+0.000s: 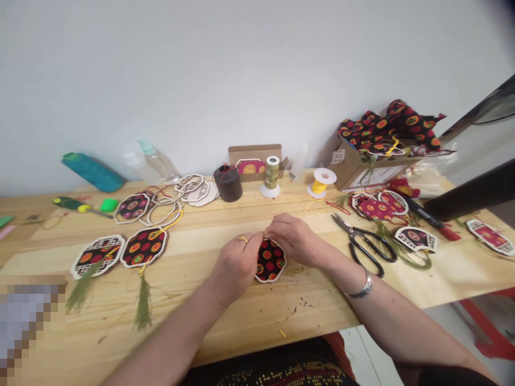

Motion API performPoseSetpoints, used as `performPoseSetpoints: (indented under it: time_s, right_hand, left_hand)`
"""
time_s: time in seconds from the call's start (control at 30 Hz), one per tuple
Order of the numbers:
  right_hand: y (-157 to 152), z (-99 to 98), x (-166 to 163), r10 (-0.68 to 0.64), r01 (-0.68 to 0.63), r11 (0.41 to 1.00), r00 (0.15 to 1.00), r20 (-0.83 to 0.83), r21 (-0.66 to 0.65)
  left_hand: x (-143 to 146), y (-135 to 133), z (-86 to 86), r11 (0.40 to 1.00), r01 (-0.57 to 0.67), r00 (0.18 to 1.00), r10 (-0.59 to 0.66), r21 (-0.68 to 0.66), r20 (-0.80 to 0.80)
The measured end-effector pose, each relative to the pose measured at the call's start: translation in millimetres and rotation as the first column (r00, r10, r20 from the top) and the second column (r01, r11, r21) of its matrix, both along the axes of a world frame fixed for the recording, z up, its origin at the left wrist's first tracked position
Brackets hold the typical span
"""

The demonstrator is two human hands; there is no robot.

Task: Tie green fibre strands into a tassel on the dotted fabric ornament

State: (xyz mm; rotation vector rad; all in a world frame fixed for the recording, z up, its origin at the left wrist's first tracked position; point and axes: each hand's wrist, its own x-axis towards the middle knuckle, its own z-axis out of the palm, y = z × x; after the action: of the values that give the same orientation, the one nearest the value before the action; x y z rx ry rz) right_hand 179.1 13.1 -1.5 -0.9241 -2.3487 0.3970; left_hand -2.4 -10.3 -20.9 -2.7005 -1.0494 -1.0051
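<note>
A scalloped pendant [271, 261] with black floral fabric and a pale wooden rim lies on the table in front of me. My left hand [238, 262] is closed at its left and upper edge. My right hand [295, 238] pinches at the pendant's top, fingertips meeting those of the left. Whatever is between the fingertips is too small to make out. Left of my hands lie two finished-looking pendants, one with black fabric [144, 247] and one with a lattice frame [98, 256], both with green tassels. Black-handled scissors [372, 244] lie open to the right.
Along the wall stand a black thread cone [227, 183], a green thread spool [272, 177], a yellow cord spool [320, 183] and a cardboard box [354, 166] heaped with fabric. A teal thread cone [93, 171] and screwdriver [76, 205] lie left. A black post [470, 187] crosses at right.
</note>
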Motion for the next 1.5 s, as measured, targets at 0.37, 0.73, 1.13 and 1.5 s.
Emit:
performPoseSetpoints:
  time_s: [0.37, 0.73, 1.13, 1.5]
  right_hand:
    - [9.6, -5.2, 5.9, -0.138, 0.139, 0.989, 0.99, -0.017, 0.044]
    - [42.2, 32.9, 5.3, -0.459, 0.474, 0.862, 0.88, -0.12, 0.178]
    - [109.9, 98.0, -6.1, -0.472, 0.262, 0.881, 0.547, -0.691, -0.395]
    - [47.3, 134.4, 23.4, -0.271, 0.414, 0.882, 0.836, -0.478, 0.224]
  left_hand:
    - [3.4, 1.7, 16.9, 0.801, -0.051, 0.882, 0.316, -0.596, 0.35]
    - [5.6, 4.4, 21.4, 0.345, 0.464, 0.521, 0.639, -0.816, 0.566]
    - [4.0, 4.7, 30.1, 0.315, 0.57, 0.364, 0.73, -0.759, 0.578]
    - [2.2, 5.3, 32.1, 0.303, 0.581, 0.332, 0.76, -0.756, 0.56]
